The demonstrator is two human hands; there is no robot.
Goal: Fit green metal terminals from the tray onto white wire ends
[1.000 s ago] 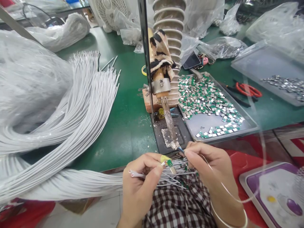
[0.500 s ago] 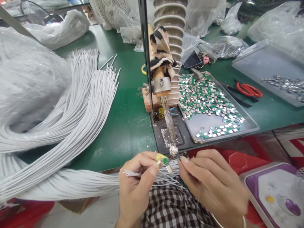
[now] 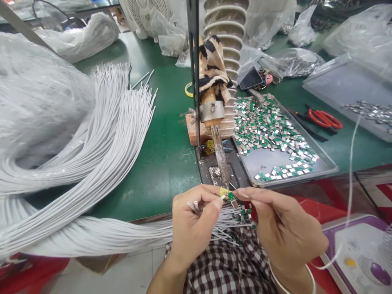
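My left hand (image 3: pixel 196 222) is closed around white cables, with two cut ends (image 3: pixel 192 204) sticking out above the curled fingers. At its thumb and index fingertip, which has a yellow wrap, sits a small green circuit board with a metal plug (image 3: pixel 231 197), by a cable's stripped end. My right hand (image 3: pixel 289 226) pinches a thin strand that looks like solder wire (image 3: pixel 244 196), its end close to the board. Just above the fingertips is the lower end of a clamped soldering iron (image 3: pixel 221 157). Below lie several finished-looking cables with green boards (image 3: pixel 245 214) on my checked lap.
A tray of green connector boards (image 3: pixel 329 166) stands right of the iron, red-handled pliers (image 3: pixel 324 118) beyond it. Bundles of white cables (image 3: pixel 122 134) fill the left. A ribbed hose (image 3: pixel 225 24) rises behind the iron. A purple-and-white device (image 3: pixel 361 253) sits lower right.
Both hands have shifted, bringing the board up and right against the iron's tip. The right fingers, earlier on a dark slim piece by the shiny solder blob, now pinch a thin strand; a pale strand appears right.
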